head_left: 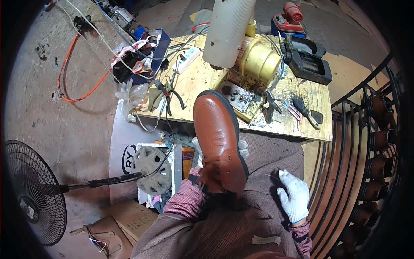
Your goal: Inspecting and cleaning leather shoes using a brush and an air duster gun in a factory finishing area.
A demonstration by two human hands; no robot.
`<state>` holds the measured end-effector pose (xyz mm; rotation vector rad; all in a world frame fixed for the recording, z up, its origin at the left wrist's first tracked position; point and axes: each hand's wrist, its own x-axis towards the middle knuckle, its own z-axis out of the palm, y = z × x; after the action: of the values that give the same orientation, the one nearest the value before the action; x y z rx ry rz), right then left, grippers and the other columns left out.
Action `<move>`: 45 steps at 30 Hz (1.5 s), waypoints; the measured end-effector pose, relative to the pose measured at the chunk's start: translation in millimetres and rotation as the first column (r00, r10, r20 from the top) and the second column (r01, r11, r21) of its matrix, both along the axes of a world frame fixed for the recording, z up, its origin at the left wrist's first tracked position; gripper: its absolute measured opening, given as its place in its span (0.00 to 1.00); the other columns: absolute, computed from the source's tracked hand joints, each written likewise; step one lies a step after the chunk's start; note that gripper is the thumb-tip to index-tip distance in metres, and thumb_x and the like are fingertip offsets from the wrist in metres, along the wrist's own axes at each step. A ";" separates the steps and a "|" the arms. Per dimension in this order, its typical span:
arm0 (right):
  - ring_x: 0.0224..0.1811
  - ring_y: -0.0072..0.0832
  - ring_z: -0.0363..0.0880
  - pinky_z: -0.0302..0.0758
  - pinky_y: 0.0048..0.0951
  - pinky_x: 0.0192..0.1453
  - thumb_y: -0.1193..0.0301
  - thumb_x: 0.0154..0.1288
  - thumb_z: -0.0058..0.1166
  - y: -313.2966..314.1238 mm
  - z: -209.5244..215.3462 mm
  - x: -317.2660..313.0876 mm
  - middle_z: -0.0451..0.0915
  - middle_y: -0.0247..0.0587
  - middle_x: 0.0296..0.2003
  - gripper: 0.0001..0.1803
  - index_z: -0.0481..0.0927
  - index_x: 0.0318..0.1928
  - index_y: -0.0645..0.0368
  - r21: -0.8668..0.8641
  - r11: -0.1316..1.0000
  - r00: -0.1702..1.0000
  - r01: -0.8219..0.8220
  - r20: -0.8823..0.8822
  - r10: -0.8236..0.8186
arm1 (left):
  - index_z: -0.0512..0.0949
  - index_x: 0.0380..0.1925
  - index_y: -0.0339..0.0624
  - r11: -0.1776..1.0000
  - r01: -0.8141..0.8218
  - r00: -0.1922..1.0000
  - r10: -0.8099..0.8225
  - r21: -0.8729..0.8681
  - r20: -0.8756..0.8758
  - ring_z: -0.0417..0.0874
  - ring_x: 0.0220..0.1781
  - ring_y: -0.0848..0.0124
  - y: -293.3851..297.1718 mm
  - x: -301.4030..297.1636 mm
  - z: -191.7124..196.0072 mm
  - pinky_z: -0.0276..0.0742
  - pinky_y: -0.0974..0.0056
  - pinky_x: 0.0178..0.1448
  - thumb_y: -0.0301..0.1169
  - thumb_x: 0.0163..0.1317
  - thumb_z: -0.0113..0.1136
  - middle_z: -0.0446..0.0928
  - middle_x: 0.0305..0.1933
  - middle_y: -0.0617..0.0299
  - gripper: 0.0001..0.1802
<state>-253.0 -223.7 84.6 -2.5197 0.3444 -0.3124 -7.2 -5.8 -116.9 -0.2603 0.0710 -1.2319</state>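
A glossy brown leather shoe (217,138) with a black sole edge stands toe-up on my lap. My left hand (199,153), in a white glove, is under and behind the shoe and holds it; only fingertips show on either side. My right hand (294,195), also in a white glove, rests on my right thigh and seems to pinch a thin thread (263,167) that runs to the shoe's opening. I wear brown checked trousers and a red checked sleeve.
A wooden workbench (207,77) ahead carries a brass-coloured machine (258,60), a white cylinder (227,30), pliers (172,93), a power strip (186,59) and hand tools. A fan (34,194) stands on the floor at left. Black racks (379,142) with brown shoes line the right.
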 end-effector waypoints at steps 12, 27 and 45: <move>0.33 0.38 0.84 0.80 0.40 0.31 0.68 0.58 0.62 49.8 65.6 27.5 0.80 0.49 0.49 0.27 0.79 0.60 0.50 -0.175 0.907 0.922 -0.383 -0.136 0.363 | 0.57 0.79 0.42 0.473 -0.522 0.812 0.019 0.710 0.584 0.75 0.70 0.45 -21.1 -18.9 142.6 0.72 0.42 0.75 0.82 0.62 0.43 0.70 0.75 0.45 0.62; 0.33 0.25 0.86 0.83 0.27 0.41 0.74 0.70 0.60 114.4 325.1 -173.4 0.88 0.42 0.31 0.09 0.87 0.38 0.70 -0.124 0.677 0.564 0.726 0.671 -0.482 | 0.58 0.80 0.45 0.938 0.017 0.434 -0.320 0.347 0.842 0.85 0.57 0.53 -82.6 -91.2 201.5 0.78 0.49 0.66 0.70 0.70 0.49 0.77 0.66 0.44 0.51; 0.70 0.44 0.76 0.76 0.45 0.69 0.47 0.75 0.49 58.2 474.6 -474.2 0.71 0.42 0.74 0.34 0.68 0.76 0.41 -0.699 -0.707 -0.359 0.107 0.636 -0.683 | 0.56 0.81 0.44 0.888 0.062 0.275 -0.454 0.456 0.847 0.83 0.57 0.58 -115.2 -128.5 212.2 0.77 0.53 0.65 0.72 0.71 0.44 0.74 0.69 0.43 0.52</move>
<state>-727.3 -165.5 559.1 -1.6017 3.9394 -0.2374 -135.7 -121.0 95.3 0.8922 -0.7592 -1.5171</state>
